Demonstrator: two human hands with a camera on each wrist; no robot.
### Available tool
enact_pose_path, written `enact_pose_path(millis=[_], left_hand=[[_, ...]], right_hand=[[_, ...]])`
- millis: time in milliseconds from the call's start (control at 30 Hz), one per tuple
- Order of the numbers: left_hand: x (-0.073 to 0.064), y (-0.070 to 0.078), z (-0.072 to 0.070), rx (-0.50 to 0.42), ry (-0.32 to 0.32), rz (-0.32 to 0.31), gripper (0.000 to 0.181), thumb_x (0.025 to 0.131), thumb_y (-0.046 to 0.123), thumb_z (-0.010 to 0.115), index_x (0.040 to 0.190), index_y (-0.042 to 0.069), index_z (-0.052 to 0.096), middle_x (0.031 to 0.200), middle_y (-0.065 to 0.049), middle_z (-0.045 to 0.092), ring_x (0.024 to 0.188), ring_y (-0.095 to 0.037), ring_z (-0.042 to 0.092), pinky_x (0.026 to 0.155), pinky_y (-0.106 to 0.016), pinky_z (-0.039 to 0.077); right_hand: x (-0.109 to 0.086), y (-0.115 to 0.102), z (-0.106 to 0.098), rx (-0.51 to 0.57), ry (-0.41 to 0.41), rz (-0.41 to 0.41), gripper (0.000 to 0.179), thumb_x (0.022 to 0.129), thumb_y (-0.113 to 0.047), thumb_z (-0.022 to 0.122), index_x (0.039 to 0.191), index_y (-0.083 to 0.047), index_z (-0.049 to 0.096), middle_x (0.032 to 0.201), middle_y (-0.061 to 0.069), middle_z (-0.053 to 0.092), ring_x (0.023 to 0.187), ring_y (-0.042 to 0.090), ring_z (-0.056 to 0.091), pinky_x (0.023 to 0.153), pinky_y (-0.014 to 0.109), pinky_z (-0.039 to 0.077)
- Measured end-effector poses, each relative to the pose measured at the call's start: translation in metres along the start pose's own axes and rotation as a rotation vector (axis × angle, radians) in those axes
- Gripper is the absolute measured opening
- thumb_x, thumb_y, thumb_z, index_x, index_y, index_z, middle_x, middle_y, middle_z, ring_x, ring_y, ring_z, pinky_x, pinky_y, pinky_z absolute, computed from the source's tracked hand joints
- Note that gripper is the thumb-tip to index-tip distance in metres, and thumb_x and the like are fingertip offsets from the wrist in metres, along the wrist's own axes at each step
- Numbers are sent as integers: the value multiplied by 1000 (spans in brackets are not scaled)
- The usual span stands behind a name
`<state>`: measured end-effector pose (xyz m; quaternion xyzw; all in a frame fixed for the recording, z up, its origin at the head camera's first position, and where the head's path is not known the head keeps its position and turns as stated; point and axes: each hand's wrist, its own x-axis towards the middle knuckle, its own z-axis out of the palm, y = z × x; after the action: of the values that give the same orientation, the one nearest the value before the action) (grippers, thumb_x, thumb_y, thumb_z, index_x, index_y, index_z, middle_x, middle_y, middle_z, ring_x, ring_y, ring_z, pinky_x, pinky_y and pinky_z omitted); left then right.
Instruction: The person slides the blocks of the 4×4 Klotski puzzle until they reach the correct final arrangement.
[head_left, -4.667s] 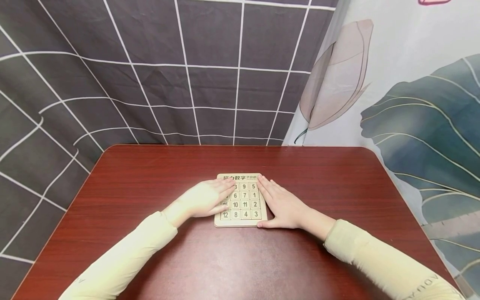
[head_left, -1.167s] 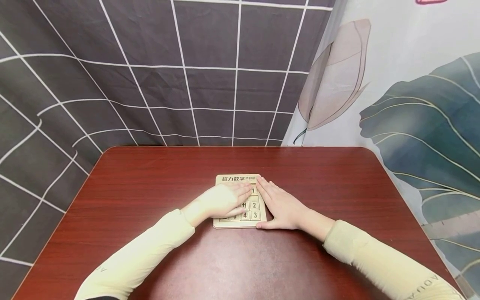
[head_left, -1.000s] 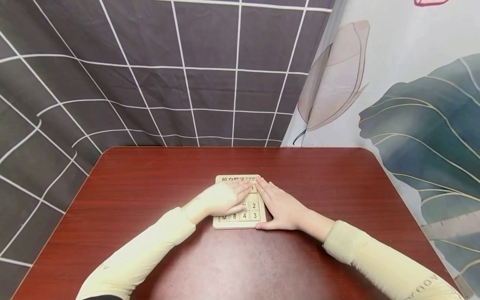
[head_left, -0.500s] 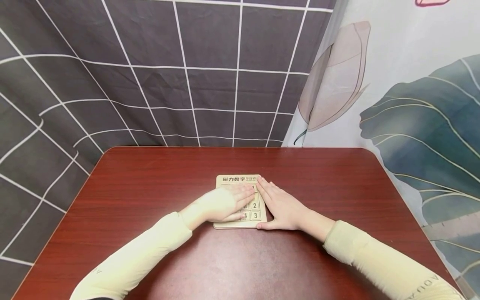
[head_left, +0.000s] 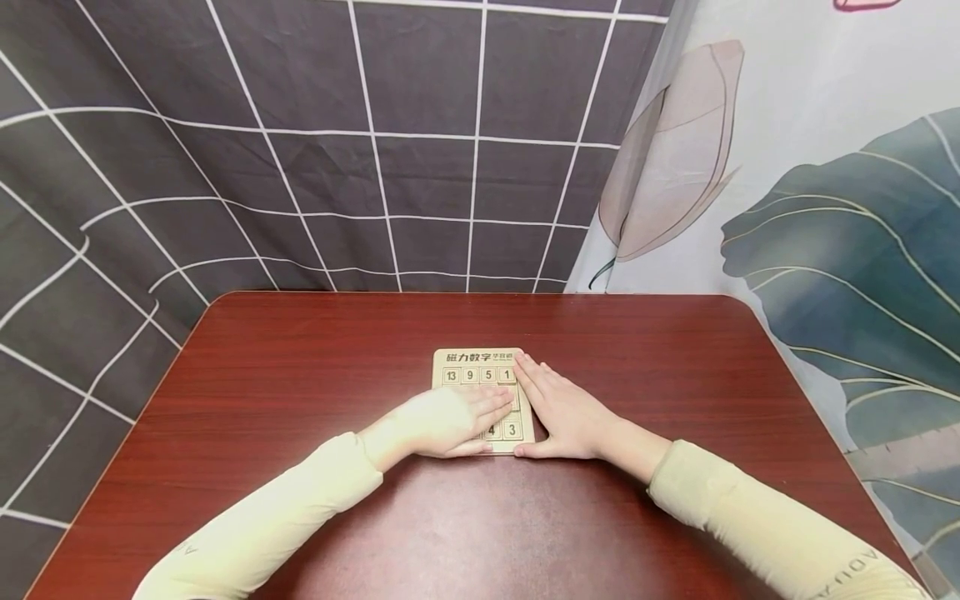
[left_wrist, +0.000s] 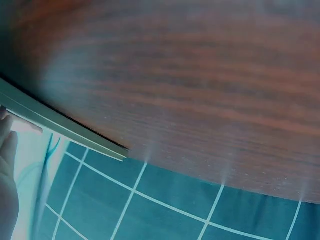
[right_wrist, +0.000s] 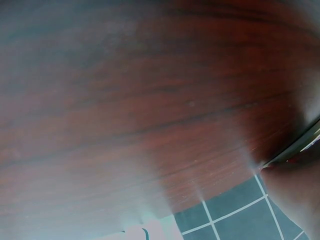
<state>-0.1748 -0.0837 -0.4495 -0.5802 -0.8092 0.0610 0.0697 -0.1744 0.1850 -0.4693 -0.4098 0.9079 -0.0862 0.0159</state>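
A pale sliding number puzzle (head_left: pixel 480 357) with dark printed characters lies flat on the table in the head view. Its top row reads 13, 9, 5, 1. My left hand (head_left: pixel 453 419) lies palm down over the middle rows, straight fingertips on a tile in the right column. That hand hides most of the lower tiles; the 4 and 3 show in the bottom row. Along the right edge rests my right hand (head_left: pixel 573 414), fingers extended towards the top corner and thumb at the near right corner. The left wrist view catches the puzzle's edge (left_wrist: pixel 65 126).
The reddish-brown wooden table (head_left: pixel 300 333) has rounded far corners. Behind it hangs a dark curtain with white grid lines (head_left: pixel 420 175). To the right is a pale curtain with large leaf prints (head_left: pixel 847 225).
Since 4.7 s ago the top-row tiles have shifted left and the 1 has moved up into the top right. My left hand has lately drawn nearer, uncovering that row. The right hand stays put.
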Motion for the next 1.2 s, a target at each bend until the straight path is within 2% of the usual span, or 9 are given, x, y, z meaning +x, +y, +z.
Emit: enact_pose_path(millis=[133, 300, 500, 667, 767, 967, 1200], left_hand=[[2, -5, 0, 0, -28, -42, 61, 108, 43, 54, 154, 3, 54, 160, -11, 56, 148, -23, 55, 126, -35, 43], [4, -7, -1, 1, -1, -43, 59, 108, 42, 55, 151, 2, 57, 157, -12, 59, 146, -24, 58, 125, -36, 45], [0, -1, -2, 3, 36, -2, 58, 107, 42, 56, 149, 3, 59, 156, -12, 60, 145, -24, 58, 124, -36, 45], [-5, 10, -3, 17, 87, 65, 61, 106, 46, 58, 148, 2, 60, 153, -12, 63, 142, -23, 61, 122, -35, 47], [-8, 16, -3, 43, 99, 81, 61, 105, 47, 59, 146, 3, 62, 150, -11, 65, 140, -22, 63, 121, -34, 48], [-8, 18, -6, 77, 93, 75, 61, 106, 49, 58, 145, 3, 63, 149, -10, 66, 139, -21, 64, 121, -33, 49], [-3, 7, -3, 75, 39, 24, 60, 108, 46, 55, 148, 2, 60, 154, -12, 62, 142, -22, 62, 122, -34, 48]], right_hand=[[0, 0, 1, -1, -15, 12, 119, 89, -68, 70, 165, 10, 20, 177, 26, 12, 165, 37, 20, 133, 52, 29], [0, 0, 0, -4, -3, 2, 118, 89, -67, 70, 164, 11, 22, 176, 27, 14, 164, 39, 23, 132, 54, 31], [0, 0, -1, -3, -2, -3, 118, 90, -67, 70, 164, 11, 21, 176, 27, 14, 164, 39, 23, 132, 54, 31], [0, 0, 0, -6, 8, -8, 118, 90, -69, 69, 164, 11, 22, 176, 28, 15, 164, 39, 24, 132, 55, 31], [0, 0, 0, -5, 7, -7, 118, 90, -69, 68, 164, 11, 21, 176, 28, 14, 164, 39, 23, 132, 54, 31], [0, -1, 0, -1, -7, 5, 119, 89, -68, 70, 164, 11, 21, 176, 27, 12, 165, 38, 21, 133, 54, 30], [0, -1, 0, -11, -30, 25, 120, 89, -70, 69, 165, 9, 20, 177, 24, 10, 166, 35, 18, 134, 50, 28]])
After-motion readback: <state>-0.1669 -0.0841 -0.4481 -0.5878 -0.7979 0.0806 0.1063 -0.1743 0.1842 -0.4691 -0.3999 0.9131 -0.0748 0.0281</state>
